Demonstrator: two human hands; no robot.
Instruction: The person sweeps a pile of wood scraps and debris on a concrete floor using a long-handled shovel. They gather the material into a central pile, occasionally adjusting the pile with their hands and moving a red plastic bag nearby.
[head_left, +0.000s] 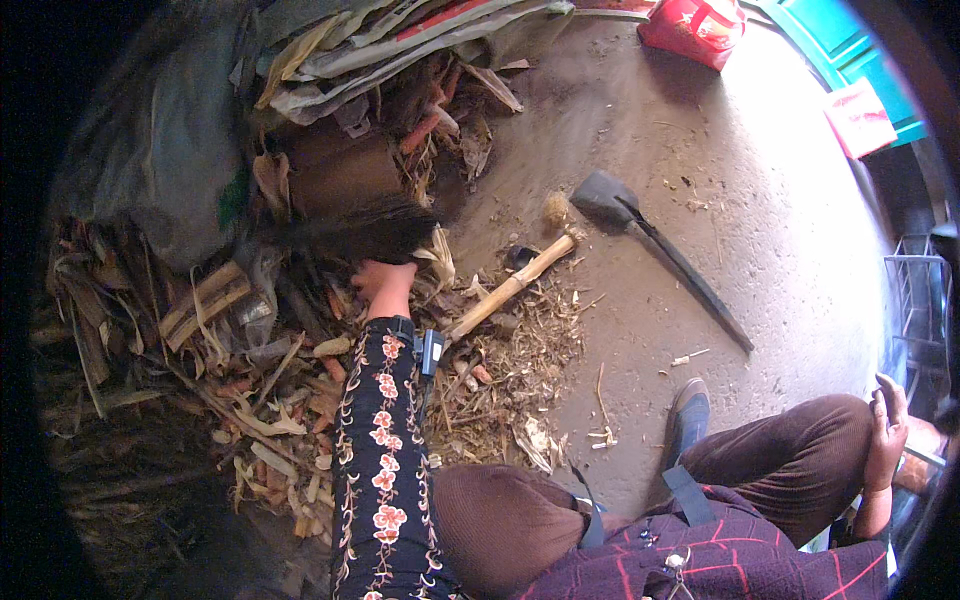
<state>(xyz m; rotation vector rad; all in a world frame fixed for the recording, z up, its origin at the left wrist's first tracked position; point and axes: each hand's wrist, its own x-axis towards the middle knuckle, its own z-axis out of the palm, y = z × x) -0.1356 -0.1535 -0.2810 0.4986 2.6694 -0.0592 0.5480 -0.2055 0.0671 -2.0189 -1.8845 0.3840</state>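
My left hand (385, 283), below a black sleeve with orange flowers, reaches into a heap of corn cobs, husks and dry stalks (285, 420). It grips a dark, bristly brush (367, 225), blurred, whose near end hides some of my fingers. Beyond the brush lies a brown, flat-sided piece (341, 176), partly covered. A jointed, cane-like stalk (517, 283) slants across the litter to the right of my wrist. My right hand (889, 427) rests against my bent right knee, fingers a little apart, with nothing seen in it.
A fire shovel (604, 199) with a long dark handle lies on the concrete floor (795, 285). Chaff (517, 367) is scattered beside my left knee. Folded woven sacks (420, 52) overhang the heap. A red bag (697, 34) and a metal rack (919, 300) stand farther off.
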